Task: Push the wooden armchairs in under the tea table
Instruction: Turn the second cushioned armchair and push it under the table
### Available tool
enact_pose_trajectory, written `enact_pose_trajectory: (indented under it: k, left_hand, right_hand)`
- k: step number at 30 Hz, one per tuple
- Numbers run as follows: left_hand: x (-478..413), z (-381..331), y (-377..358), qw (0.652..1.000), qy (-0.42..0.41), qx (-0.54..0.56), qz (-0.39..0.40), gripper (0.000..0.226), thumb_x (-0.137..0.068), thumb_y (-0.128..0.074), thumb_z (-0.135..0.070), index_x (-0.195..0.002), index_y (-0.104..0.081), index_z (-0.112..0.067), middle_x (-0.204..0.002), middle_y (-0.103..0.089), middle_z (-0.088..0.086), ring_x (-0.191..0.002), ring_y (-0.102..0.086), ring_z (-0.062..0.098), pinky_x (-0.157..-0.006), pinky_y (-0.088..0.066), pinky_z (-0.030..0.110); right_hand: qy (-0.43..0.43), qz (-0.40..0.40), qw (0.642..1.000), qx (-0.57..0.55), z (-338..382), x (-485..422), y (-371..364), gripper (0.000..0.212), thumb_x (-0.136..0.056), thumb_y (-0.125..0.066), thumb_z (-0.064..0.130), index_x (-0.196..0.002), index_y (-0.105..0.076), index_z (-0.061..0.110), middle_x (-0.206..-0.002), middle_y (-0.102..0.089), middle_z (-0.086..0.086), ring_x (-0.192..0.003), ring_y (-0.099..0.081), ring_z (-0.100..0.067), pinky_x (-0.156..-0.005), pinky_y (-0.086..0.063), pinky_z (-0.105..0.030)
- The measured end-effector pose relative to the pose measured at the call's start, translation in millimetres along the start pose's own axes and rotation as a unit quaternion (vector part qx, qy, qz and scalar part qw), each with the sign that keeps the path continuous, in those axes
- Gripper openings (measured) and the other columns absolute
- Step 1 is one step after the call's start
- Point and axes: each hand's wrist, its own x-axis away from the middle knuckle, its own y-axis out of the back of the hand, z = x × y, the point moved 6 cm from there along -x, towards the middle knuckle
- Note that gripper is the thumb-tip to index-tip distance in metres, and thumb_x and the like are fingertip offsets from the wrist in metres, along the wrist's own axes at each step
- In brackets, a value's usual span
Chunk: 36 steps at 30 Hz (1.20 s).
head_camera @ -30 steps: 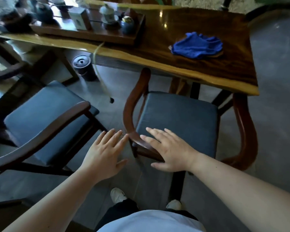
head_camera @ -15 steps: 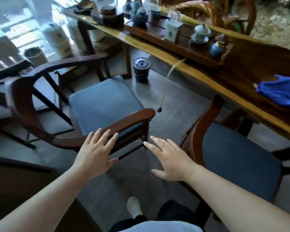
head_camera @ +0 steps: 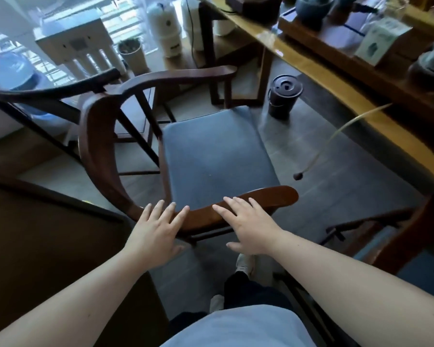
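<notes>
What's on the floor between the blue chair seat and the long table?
In the head view, a small dark lidded bin stands on the floor between the seat and the table.

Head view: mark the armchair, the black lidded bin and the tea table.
armchair (head_camera: 216,151): head view, on the blue seat cushion.
black lidded bin (head_camera: 285,89): head view, on its round lid.
tea table (head_camera: 336,78): head view, on its pale front edge.

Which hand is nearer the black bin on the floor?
Right. The right hand lies on the armrest below the bin; the left hand lies farther left on the same rail.
</notes>
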Motion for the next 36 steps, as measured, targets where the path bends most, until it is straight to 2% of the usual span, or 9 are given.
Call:
enact_pose_trajectory:
  k: [7,9,11,13,16,22,26,32,36]
  left_hand:
    - [-35,13,-22,0.996,0.022,-0.035,0.073,0.098,-0.083,-0.052,-0.064,-0.153,0.004,-0.023,-0.158,-0.021,0.014,-0.144,-0.013,0.039,-0.115,-0.010,0.056]
    - [-42,12,-30,0.993,0.019,-0.045,0.109,0.096,-0.084,-0.052,-0.062,-0.152,0.003,-0.022,-0.158,-0.020,0.015,-0.144,-0.012,0.038,-0.115,-0.009,0.056]
    - [-50,15,-41,0.989,0.018,-0.042,0.142,0.092,-0.084,-0.054,-0.061,-0.152,-0.005,-0.022,-0.155,-0.024,0.014,-0.143,-0.015,0.037,-0.114,-0.010,0.056]
    - [-55,16,-47,0.988,0.016,-0.023,0.152,0.085,-0.082,-0.057,-0.058,-0.147,-0.017,-0.021,-0.144,-0.039,0.010,-0.136,-0.030,0.033,-0.112,-0.020,0.054]
    - [-63,17,-52,0.990,0.002,-0.009,0.142,0.067,-0.081,-0.056,-0.055,-0.132,-0.031,-0.022,-0.119,-0.056,0.001,-0.108,-0.054,0.026,-0.087,-0.040,0.040]
    - [-70,17,-45,0.990,-0.031,0.011,0.134,0.045,-0.077,-0.055,-0.044,-0.113,-0.040,-0.022,-0.101,-0.060,-0.003,-0.089,-0.062,0.023,-0.062,-0.038,0.033]
    - [-77,-2,-36,0.989,-0.052,0.040,0.133,0.037,-0.075,-0.056,-0.042,-0.104,-0.042,-0.023,-0.092,-0.060,-0.003,-0.078,-0.063,0.023,-0.054,-0.039,0.033]
    - [-105,-88,-16,0.979,-0.115,0.117,0.120,0.042,-0.072,-0.058,-0.049,-0.097,-0.040,-0.020,-0.095,-0.062,0.003,-0.087,-0.060,0.029,-0.059,-0.034,0.034]
    - [-120,-132,-10,0.972,-0.130,0.163,0.110,0.042,-0.074,-0.059,-0.049,-0.090,-0.034,-0.019,-0.094,-0.062,0.006,-0.088,-0.058,0.031,-0.061,-0.041,0.037]
  right_hand:
    - [0.033,0.098,0.994,0.046,-22,-49,-23,0.104,-0.081,-0.066,0.058,-0.155,0.000,0.027,-0.162,-0.008,-0.017,-0.147,-0.008,-0.036,-0.116,-0.011,-0.060]
    - [0.039,0.118,0.991,0.054,-24,-56,-29,0.104,-0.080,-0.067,0.058,-0.155,-0.001,0.025,-0.161,-0.013,-0.018,-0.146,-0.011,-0.037,-0.115,-0.013,-0.060]
    - [0.044,0.121,0.990,0.055,-25,-66,-33,0.101,-0.079,-0.068,0.057,-0.153,-0.008,0.023,-0.153,-0.028,-0.019,-0.139,-0.025,-0.038,-0.113,-0.019,-0.058]
    - [0.048,0.103,0.992,0.056,-25,-75,-31,0.089,-0.076,-0.069,0.052,-0.147,-0.024,0.020,-0.134,-0.044,-0.014,-0.121,-0.042,-0.035,-0.101,-0.033,-0.051]
    - [0.050,0.087,0.993,0.062,-28,-89,-29,0.062,-0.073,-0.072,0.042,-0.121,-0.043,0.015,-0.115,-0.050,-0.009,-0.104,-0.050,-0.031,-0.073,-0.036,-0.040]
    - [0.090,0.110,0.988,0.055,-40,-101,-31,0.040,-0.069,-0.066,0.038,-0.094,-0.041,0.019,-0.097,-0.064,-0.002,-0.086,-0.065,-0.030,-0.059,-0.032,-0.033]
    - [0.105,0.126,0.984,0.067,-57,-93,-31,0.041,-0.068,-0.065,0.041,-0.091,-0.036,0.022,-0.094,-0.062,0.000,-0.085,-0.065,-0.029,-0.058,-0.032,-0.032]
    - [0.091,0.198,0.970,0.109,-127,-49,-19,0.043,-0.069,-0.064,0.041,-0.101,-0.045,0.019,-0.100,-0.062,-0.002,-0.093,-0.064,-0.029,-0.061,-0.040,-0.034]
    - [0.090,0.237,0.959,0.126,-163,-27,-19,0.044,-0.070,-0.063,0.040,-0.105,-0.048,0.019,-0.100,-0.061,-0.002,-0.093,-0.061,-0.029,-0.069,-0.050,-0.037]
